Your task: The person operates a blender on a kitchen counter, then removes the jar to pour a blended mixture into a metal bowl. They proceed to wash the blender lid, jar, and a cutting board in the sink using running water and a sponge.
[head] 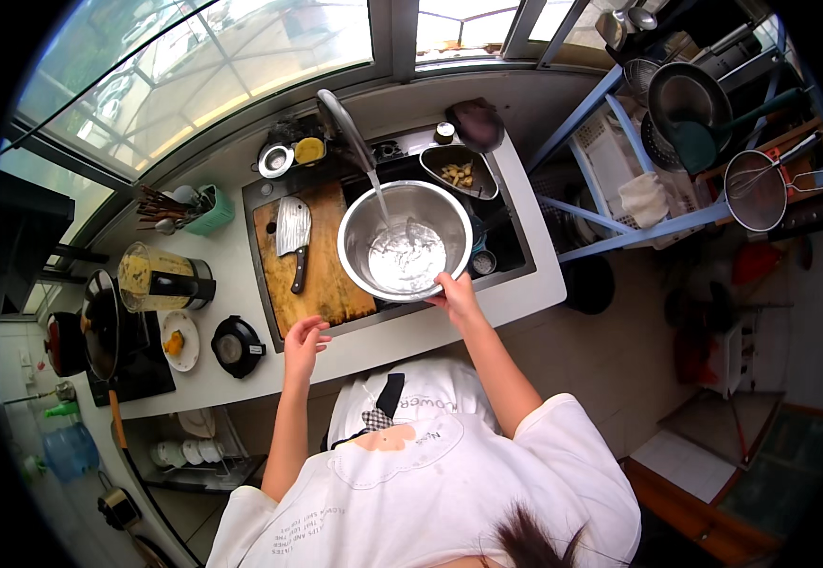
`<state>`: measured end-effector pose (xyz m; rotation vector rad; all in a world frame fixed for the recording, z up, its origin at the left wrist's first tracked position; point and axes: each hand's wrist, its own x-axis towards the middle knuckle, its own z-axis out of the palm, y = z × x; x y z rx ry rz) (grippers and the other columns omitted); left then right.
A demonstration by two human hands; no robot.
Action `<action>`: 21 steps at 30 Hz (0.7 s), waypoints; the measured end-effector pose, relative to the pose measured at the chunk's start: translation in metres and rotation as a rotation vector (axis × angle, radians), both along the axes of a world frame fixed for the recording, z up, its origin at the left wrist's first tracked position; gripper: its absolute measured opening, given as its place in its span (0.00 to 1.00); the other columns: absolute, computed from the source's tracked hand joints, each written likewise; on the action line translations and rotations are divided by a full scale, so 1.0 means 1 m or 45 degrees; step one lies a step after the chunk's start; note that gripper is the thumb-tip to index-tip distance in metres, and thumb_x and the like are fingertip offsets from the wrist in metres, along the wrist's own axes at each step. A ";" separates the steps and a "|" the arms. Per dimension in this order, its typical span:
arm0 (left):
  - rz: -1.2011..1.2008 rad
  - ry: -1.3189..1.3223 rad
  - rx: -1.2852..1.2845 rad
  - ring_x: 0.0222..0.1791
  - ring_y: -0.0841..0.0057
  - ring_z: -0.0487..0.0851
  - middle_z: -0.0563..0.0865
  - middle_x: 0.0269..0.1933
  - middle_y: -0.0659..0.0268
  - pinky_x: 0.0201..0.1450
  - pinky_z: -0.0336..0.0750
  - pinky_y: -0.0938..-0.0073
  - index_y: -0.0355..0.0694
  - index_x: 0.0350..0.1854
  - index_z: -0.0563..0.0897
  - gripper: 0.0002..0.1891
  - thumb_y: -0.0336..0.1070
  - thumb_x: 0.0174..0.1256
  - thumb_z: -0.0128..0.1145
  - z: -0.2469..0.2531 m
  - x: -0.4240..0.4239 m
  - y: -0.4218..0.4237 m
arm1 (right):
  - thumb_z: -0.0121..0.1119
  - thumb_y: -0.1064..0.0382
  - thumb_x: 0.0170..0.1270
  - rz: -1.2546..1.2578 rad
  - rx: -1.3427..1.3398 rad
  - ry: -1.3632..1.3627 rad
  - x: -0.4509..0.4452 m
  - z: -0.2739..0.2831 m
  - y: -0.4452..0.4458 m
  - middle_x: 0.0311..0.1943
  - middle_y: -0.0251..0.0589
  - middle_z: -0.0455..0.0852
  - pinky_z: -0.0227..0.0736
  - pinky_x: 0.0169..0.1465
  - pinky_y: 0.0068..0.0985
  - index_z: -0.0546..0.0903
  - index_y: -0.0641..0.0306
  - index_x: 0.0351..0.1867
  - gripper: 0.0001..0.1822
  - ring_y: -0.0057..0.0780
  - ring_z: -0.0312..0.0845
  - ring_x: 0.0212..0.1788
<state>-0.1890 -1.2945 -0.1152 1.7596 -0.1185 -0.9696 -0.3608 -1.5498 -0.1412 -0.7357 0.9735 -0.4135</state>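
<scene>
My right hand (458,301) grips the near right rim of a stainless steel bowl (354,248) over the sink. From the curved metal faucet (349,128), water runs into the bowl, and the water inside ripples. My left hand (304,342) is empty, fingers apart, just above the counter's front edge and close to the cutting board's near corner. On that wooden cutting board (319,263), laid across the sink's left side, rests a cleaver (293,231) with a black handle. The bowl hides part of the sink and the board's right edge.
A sink strainer basket (429,157) with food scraps stands behind the bowl. Left on the counter are a blender jug (156,277), a plate (170,341), a black lid (235,346) and a green utensil holder (211,210). A blue rack (624,149) with pans stands at right.
</scene>
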 end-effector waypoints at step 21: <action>-0.003 -0.246 -0.092 0.43 0.75 0.82 0.83 0.43 0.57 0.45 0.78 0.77 0.27 0.51 0.74 0.14 0.27 0.66 0.47 -0.017 0.030 0.020 | 0.52 0.74 0.49 0.099 -1.856 0.739 0.033 0.065 -0.067 0.69 0.67 0.50 0.79 0.35 0.35 0.46 0.42 0.73 0.49 0.61 0.79 0.39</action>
